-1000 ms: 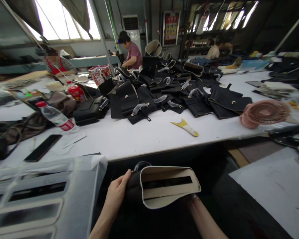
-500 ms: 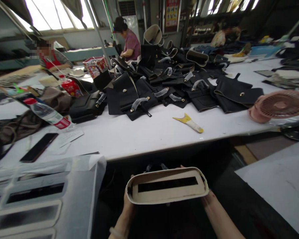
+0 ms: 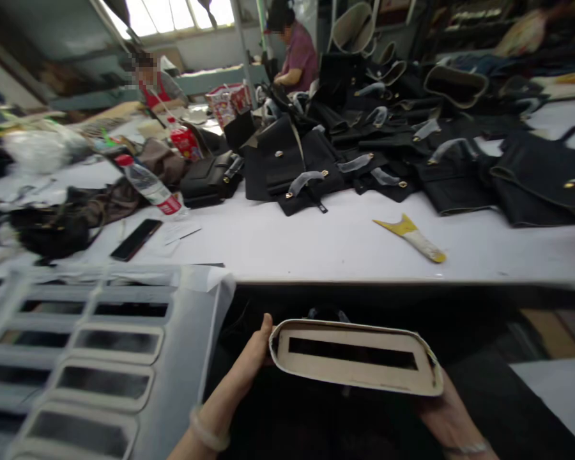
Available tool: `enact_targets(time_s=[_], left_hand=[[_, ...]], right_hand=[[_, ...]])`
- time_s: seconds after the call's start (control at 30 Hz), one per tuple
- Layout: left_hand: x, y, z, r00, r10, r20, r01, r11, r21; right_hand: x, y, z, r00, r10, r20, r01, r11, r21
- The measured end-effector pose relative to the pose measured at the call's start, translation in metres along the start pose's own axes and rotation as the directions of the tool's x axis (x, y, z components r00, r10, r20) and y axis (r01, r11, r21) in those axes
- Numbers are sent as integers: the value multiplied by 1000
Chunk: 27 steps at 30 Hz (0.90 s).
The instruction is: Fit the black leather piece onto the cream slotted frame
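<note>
Head view: a beige bag base panel (image 3: 354, 354) is gripped at its ends by left hand (image 3: 249, 358) and right hand (image 3: 443, 415); unsupported below the table edge (image 3: 364, 281), it could be creased or dropped.

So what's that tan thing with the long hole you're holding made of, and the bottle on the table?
The tan bag base looks like stiff board or leather-like sheet: matte, with a raw pale edge and a cleanly cut slot. I can't tell which. The left hand and right hand grip its ends. The bottle looks like clear plastic: see-through, glossy, with a red cap and label.
</note>
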<state>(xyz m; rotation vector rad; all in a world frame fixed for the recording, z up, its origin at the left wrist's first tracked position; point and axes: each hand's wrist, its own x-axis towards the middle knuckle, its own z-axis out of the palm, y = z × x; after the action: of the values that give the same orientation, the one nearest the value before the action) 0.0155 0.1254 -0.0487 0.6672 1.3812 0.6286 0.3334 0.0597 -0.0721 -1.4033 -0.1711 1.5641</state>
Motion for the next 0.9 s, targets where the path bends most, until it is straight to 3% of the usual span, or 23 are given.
enact_targets(time_s=[0.1, 0.2, 0.27, 0.4, 0.53, 0.6, 0.67, 0.77, 0.83, 0.9], left_hand=[[-28, 25, 0, 987, 77, 140, -95, 987, 129], [-45, 38, 8, 960, 238, 148, -275, 906, 323], [-52, 41, 12, 944, 302, 134, -330, 841, 430], [-56, 37, 13, 959, 268, 87, -264, 744, 614], [-53, 40, 12, 967, 253, 33, -147, 446, 883], [-52, 45, 13, 967, 255, 24, -105, 307, 946], [-51, 50, 14, 971, 239, 17, -76, 240, 968], [-49, 50, 14, 978, 210, 5, -55, 235, 970], [-47, 46, 13, 976, 219, -3, -55, 258, 965], [-46, 41, 13, 969, 248, -13, -61, 288, 956]], right_hand=[[9, 2, -7, 999, -50, -20, 50, 999, -16], [17, 2, -5, 990, -113, -81, 114, 994, -3], [13, 0, 2, 994, -79, -71, 81, 996, 25], [-7, -3, 18, 996, -39, -82, 43, 998, 39], [-29, -10, 16, 996, -37, -78, 38, 999, 5], [-41, -17, 10, 997, -76, -18, 73, 989, -126], [-49, -24, 3, 990, -141, 26, 140, 913, -382], [-51, -29, -3, 962, -274, -9, 180, 654, -735], [-49, -28, -5, 941, -336, -42, 156, 540, -827], [-46, -25, -5, 930, -361, -68, 133, 504, -853]])
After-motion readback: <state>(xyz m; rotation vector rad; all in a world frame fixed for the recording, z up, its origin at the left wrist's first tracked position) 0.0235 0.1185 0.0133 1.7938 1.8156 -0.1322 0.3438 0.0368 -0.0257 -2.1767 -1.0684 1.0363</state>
